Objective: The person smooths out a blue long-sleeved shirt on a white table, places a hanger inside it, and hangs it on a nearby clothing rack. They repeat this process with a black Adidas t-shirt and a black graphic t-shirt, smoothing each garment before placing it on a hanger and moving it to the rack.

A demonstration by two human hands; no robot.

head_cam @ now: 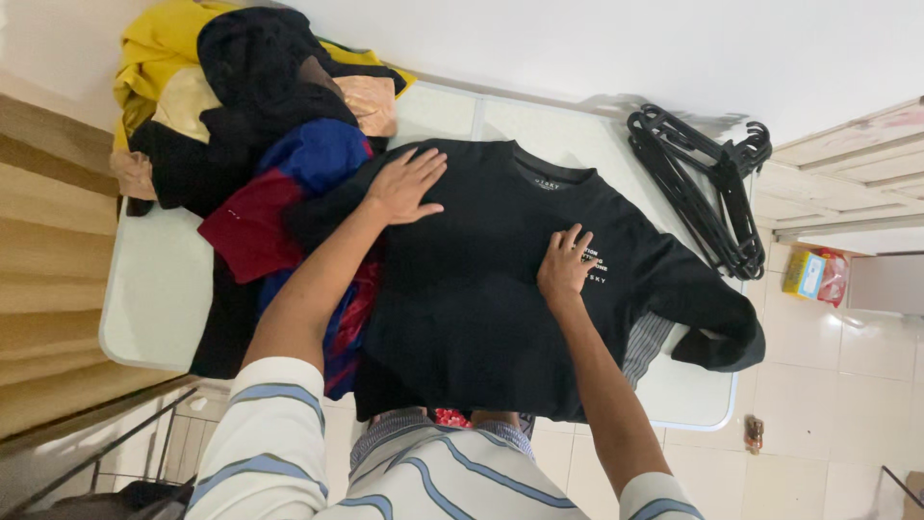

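A black t-shirt with small white print on its chest lies spread face up on a white table. My left hand rests flat with fingers apart on the shirt's left shoulder. My right hand presses flat on the chest, beside the white print. Neither hand grips anything. The shirt's right sleeve hangs folded toward the table's right edge.
A heap of clothes in yellow, black, blue and red fills the table's left and back. Several black hangers lie at the back right. A small yellow and red package sits on the tiled floor to the right.
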